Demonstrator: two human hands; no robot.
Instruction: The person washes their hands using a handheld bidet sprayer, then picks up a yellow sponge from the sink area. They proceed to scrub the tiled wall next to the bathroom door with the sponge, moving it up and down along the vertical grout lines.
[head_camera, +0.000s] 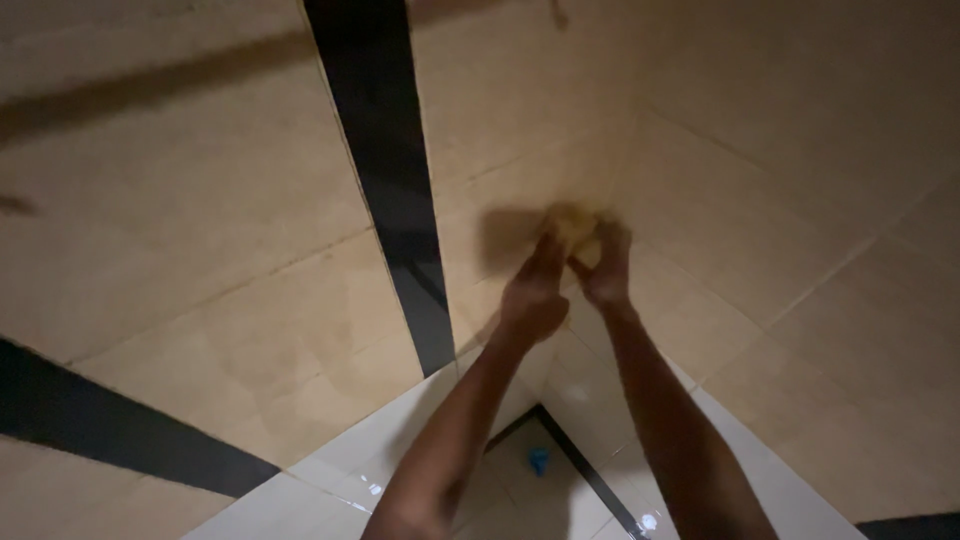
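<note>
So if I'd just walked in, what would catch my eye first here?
Two bare hands meet at the centre of the view, the left hand and the right hand, closed together on a small, blurred yellowish sponge-like lump held against the beige tiled wall. A broad black vertical stripe runs down the wall just left of them. Low down, a small blue object lies on the pale floor tiles.

Both arms extend toward 12 o'clock, forearms converging. Left hand (533, 295) and right hand (606, 268) meet, fingers curled inward, wrists straight.
</note>
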